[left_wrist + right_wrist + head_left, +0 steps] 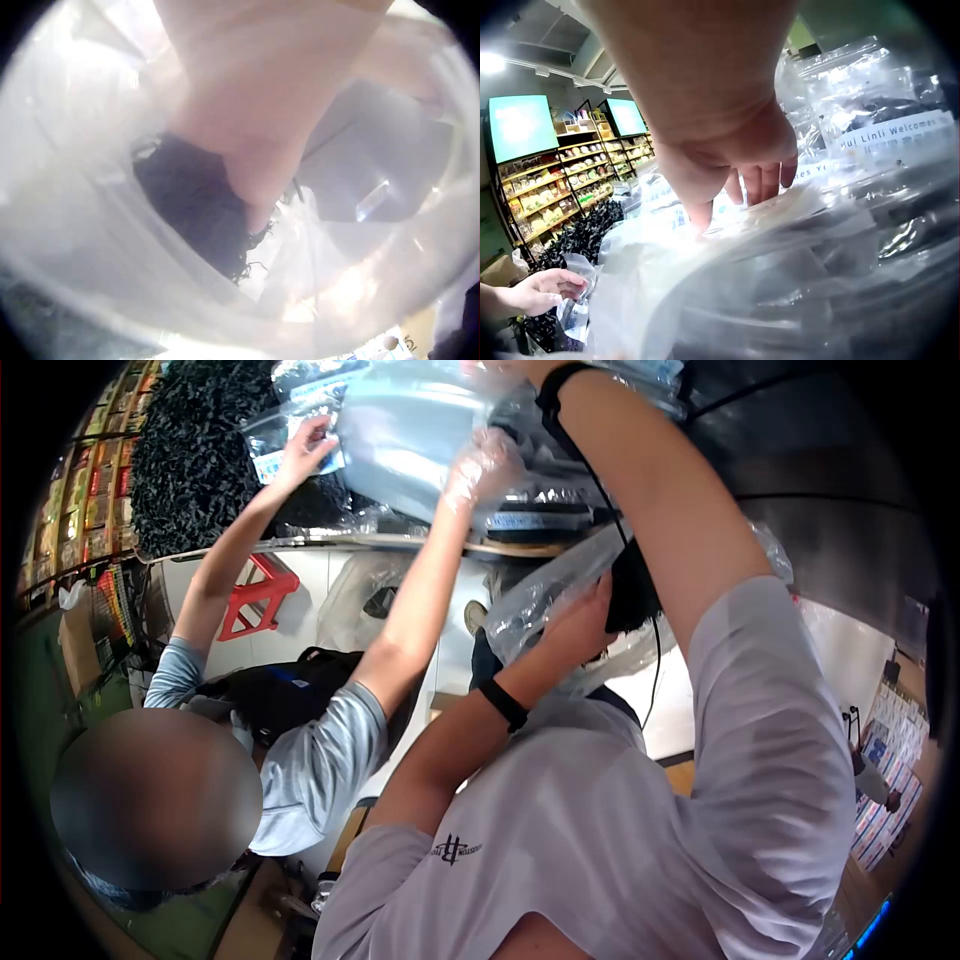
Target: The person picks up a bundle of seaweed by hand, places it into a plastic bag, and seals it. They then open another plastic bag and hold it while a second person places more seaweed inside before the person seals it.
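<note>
My left hand [580, 625] grips a dark clump [632, 585] with frayed, stringy edges. Clear plastic bag film [525, 605] surrounds it. Up close in the left wrist view, the thumb [259, 214] lies along the edge of the black clump [191, 199], inside the milky-clear bag [82, 195]. At the top edge of the head view, my right hand is mostly cut off. The right wrist view shows my right hand [727, 161] reaching down with thumb and fingers at the upper edge of a clear plastic bag [667, 277], their tips partly covered by it.
Another person's bare hand [310, 448] and plastic-gloved hand [485, 465] work at the same table. A heap of black curly pieces [195, 460] lies at the far left. Labelled bags [889, 131] are piled beyond my right hand. A red stool [258, 595] stands below.
</note>
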The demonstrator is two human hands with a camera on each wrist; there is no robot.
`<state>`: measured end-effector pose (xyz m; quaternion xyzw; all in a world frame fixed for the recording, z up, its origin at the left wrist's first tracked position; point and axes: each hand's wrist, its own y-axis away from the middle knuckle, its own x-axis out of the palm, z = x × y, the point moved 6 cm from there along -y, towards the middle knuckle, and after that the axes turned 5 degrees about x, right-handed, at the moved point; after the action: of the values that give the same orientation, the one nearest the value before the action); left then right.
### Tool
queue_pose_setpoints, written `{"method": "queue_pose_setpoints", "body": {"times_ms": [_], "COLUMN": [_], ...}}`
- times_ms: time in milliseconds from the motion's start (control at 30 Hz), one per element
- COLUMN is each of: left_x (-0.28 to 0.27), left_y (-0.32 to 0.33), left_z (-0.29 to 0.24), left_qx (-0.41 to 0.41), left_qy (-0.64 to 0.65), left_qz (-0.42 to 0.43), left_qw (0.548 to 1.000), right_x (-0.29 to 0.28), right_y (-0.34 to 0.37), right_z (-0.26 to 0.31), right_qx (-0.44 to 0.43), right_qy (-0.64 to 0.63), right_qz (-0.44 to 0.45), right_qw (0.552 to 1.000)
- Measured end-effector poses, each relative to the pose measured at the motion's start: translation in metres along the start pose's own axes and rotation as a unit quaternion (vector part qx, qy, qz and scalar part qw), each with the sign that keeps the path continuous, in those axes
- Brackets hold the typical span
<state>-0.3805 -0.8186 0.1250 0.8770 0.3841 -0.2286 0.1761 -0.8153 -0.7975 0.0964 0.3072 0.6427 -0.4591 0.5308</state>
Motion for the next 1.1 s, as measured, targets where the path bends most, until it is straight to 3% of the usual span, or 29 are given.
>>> {"method": "queue_pose_setpoints", "body": {"times_ms": [67,100,167,200,233,300,433,500,533,567,633,667,700,767,800,867,900,967,1000,1033,1100], "left_x": [0.002,-0.001,-0.003,-0.004,-0.007,-0.01,-0.009,-0.01,-0.01,-0.009,-0.014,-0.015,-0.014,-0.013,-0.012,-0.011,-0.009,-0.008,-0.006,-0.004,0.0], "left_y": [-0.002,-0.003,-0.003,-0.004,-0.004,-0.003,-0.003,-0.004,-0.004,-0.003,-0.004,-0.004,-0.004,-0.006,-0.007,-0.012,-0.014,-0.02,-0.024,-0.027,-0.031], "left_z": [0.003,0.003,0.005,0.004,0.002,-0.001,0.0,0.0,0.0,-0.001,0.0,-0.001,-0.002,0.005,0.006,0.007,0.009,0.009,0.011,0.013,0.016], "left_qx": [0.016,0.021,-0.007,-0.013,-0.009,-0.01,-0.001,-0.02,-0.016,-0.014,-0.006,-0.007,-0.009,-0.006,-0.004,0.004,0.001,0.023,0.021,0.033,0.042], "left_qy": [-0.013,-0.019,0.016,0.013,0.009,0.008,-0.011,-0.007,-0.01,-0.013,-0.014,-0.014,-0.013,-0.026,-0.028,-0.042,-0.043,-0.068,-0.069,-0.079,-0.088], "left_qz": [-0.013,-0.02,0.008,0.007,0.004,0.01,0.014,0.036,0.038,0.039,0.026,0.03,0.034,0.016,0.019,0.015,0.009,-0.014,-0.02,-0.023,-0.028], "left_qw": [1.0,0.999,1.0,1.0,1.0,1.0,1.0,0.999,0.999,0.999,1.0,0.999,0.999,1.0,0.999,0.999,0.999,0.997,0.997,0.996,0.995], "right_x": [-0.003,0.011,0.057,0.024,-0.001,-0.086,-0.071,-0.07,-0.087,-0.103,-0.12,-0.119,-0.13,-0.129,-0.135,-0.143,-0.142,-0.147,-0.152,-0.152,-0.154], "right_y": [0.021,0.016,-0.01,-0.016,0.009,0.012,0.012,0.011,0.016,0.018,0.013,0.015,0.019,0.057,0.068,0.089,0.097,0.106,0.11,0.114,0.118], "right_z": [-0.002,-0.001,-0.038,-0.027,-0.026,-0.007,-0.004,-0.003,0.008,0.02,0.042,0.056,0.068,0.115,0.128,0.154,0.159,0.171,0.174,0.174,0.164], "right_qx": [-0.009,-0.013,0.148,0.199,0.159,0.218,0.225,0.185,0.207,0.202,0.225,0.228,0.221,0.274,0.266,0.239,0.232,0.228,0.252,0.248,0.192], "right_qy": [0.043,0.046,-0.163,-0.182,-0.244,-0.222,-0.308,-0.302,-0.223,-0.224,-0.245,-0.32,-0.322,-0.489,-0.489,-0.543,-0.542,-0.68,-0.698,-0.696,-0.673], "right_qz": [-0.123,-0.132,-0.124,0.006,-0.216,0.09,0.122,0.067,0.035,0.034,0.132,0.236,0.237,0.446,0.447,0.482,0.484,0.463,0.452,0.455,0.403], "right_qw": [0.991,0.99,0.968,0.963,0.932,0.946,0.916,0.933,0.952,0.953,0.934,0.889,0.89,0.698,0.7,0.645,0.647,0.521,0.495,0.497,0.59]}}
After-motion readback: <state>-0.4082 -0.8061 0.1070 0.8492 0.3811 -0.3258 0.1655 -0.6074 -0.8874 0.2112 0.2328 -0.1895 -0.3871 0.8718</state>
